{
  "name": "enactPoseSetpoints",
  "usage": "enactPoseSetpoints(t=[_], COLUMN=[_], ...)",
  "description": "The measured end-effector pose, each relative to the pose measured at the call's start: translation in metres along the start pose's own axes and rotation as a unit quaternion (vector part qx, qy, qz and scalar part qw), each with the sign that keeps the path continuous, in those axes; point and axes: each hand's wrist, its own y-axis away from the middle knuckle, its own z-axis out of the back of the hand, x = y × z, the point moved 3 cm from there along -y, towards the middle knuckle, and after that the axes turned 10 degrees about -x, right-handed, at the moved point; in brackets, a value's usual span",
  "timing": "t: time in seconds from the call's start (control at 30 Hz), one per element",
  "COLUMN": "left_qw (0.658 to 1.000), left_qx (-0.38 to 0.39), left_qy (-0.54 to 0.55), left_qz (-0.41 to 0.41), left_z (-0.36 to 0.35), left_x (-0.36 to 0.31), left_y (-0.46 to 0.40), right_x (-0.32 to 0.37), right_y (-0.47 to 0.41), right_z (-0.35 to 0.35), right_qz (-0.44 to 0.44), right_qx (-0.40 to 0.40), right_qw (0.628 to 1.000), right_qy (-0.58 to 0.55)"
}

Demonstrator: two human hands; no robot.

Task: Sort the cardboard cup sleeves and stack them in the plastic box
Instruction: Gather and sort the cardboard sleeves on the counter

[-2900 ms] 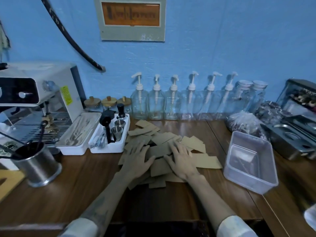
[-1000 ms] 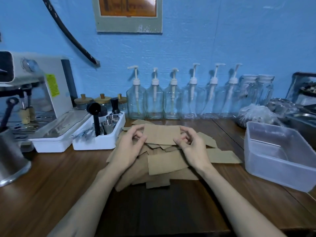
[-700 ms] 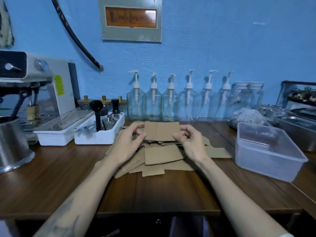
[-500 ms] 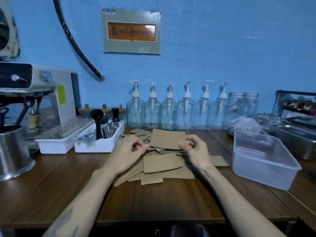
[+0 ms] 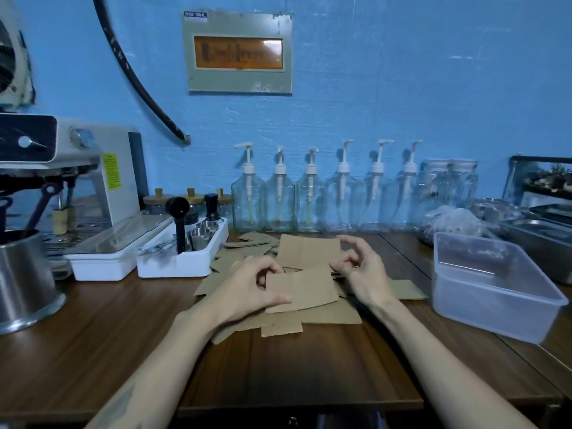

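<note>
Single head-worn wide-angle view, looks forward and slightly down along both forearms; hands (image 5: pixel 306 280) sit close at centre, counter (image 5: pixel 93 351) fills the lower half, blue wall (image 5: pixel 402 72) faces the camera. No second view.

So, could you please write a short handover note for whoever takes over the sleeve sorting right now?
Left hand: grips the near flat brown cardboard sleeve on top of the pile.
Right hand: pinches the far brown cardboard sleeve at its right edge.
The loose heap of brown sleeves lies mid-counter; the clear plastic box stands to its right and looks empty.
Done: nothing stacked yet.
Left: sort every sleeve and stack them in the box.
</note>
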Motion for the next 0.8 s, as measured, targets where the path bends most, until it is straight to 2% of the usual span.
enactPoseSetpoints(t=[0.1, 0.3, 0.57, 0.8], left_qw=[0.997, 0.988, 0.987, 0.992], left_qx=[-0.036, -0.13, -0.114, -0.112], left_qy=[0.07, 0.082, 0.107, 0.065], left_qz=[0.02, 0.032, 0.036, -0.007], left_z=[0.004, 0.006, -0.006, -0.008], left_x=[0.007, 0.013, 0.024, 0.03], left_y=[-0.003, -0.008, -0.009, -0.012], right_x=[0.0, 0.003, 0.007, 0.0], right_y=[-0.001, 0.007, 0.02, 0.02], right_z=[0.002, -0.006, -0.012, -0.014], right_qz=[0.007, -0.001, -0.031, 0.043], right_qx=[0.018, 0.101, 0.162, 0.141], right_qw=[1.0, 0.993, 0.986, 0.989], right_qy=[-0.01, -0.057, -0.037, 0.015])
